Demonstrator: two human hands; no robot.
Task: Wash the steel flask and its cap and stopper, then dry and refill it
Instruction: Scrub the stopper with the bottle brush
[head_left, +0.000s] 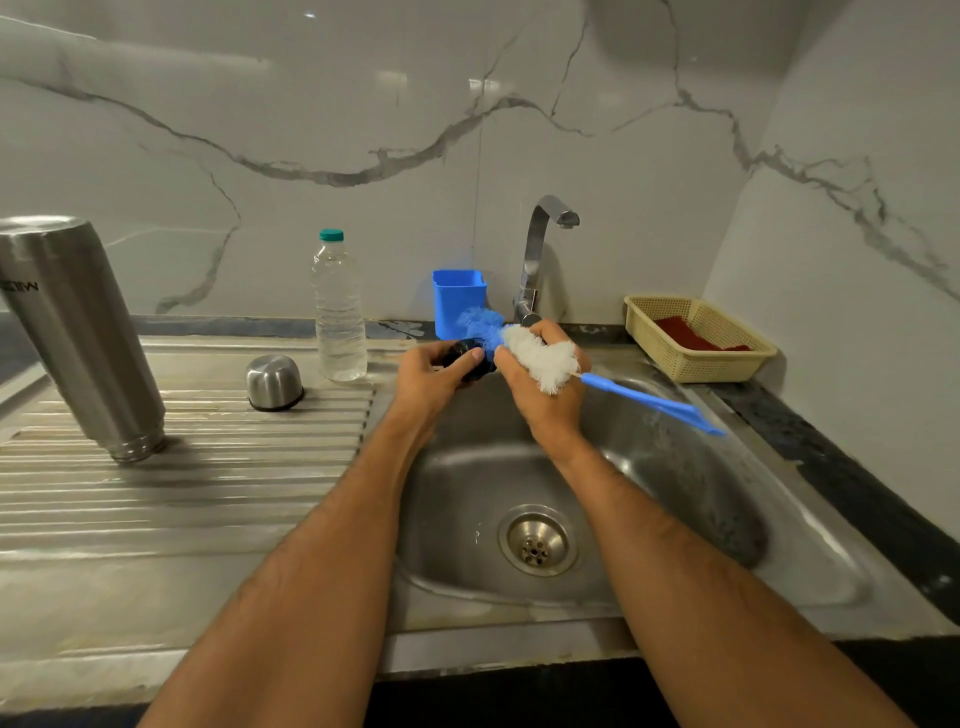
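Sink (675, 519) fills my view; steel flask (83, 332) stands inverted at nine o'clock, cap (274, 382) just right of it; my right hand (545, 384) grips the brush (540, 358) by its bristles; left hand (431, 376) fingers pinch the dark stopper (470, 358) at twelve o'clock above the basin.

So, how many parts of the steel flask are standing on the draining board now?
2. The flask body stands upside down at the far left, and the steel cap sits mouth-down beside the water bottle. The dark stopper is in the left hand, over the sink.
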